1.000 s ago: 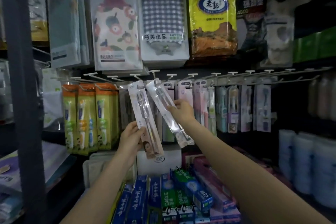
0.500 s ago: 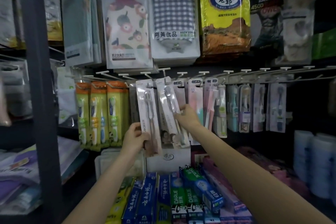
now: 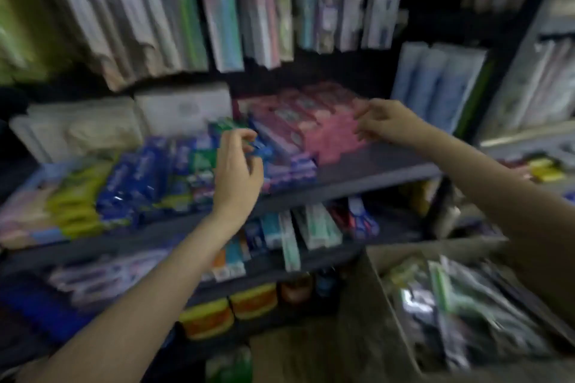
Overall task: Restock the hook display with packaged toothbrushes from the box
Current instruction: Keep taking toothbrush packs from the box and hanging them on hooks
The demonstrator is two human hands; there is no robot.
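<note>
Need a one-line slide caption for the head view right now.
Both empty hands, left hand and right hand, hang before the toothpaste shelf, with the open box of packets at lower right.

Blue toothpaste boxes [image 3: 137,183] lie on the upper shelf [image 3: 367,177] beside pink cartons [image 3: 320,127] and white packs [image 3: 93,127]. Below, more cartons [image 3: 314,230] lean on a second shelf, with orange-lidded jars [image 3: 252,301] lower down, all blurred.
</note>
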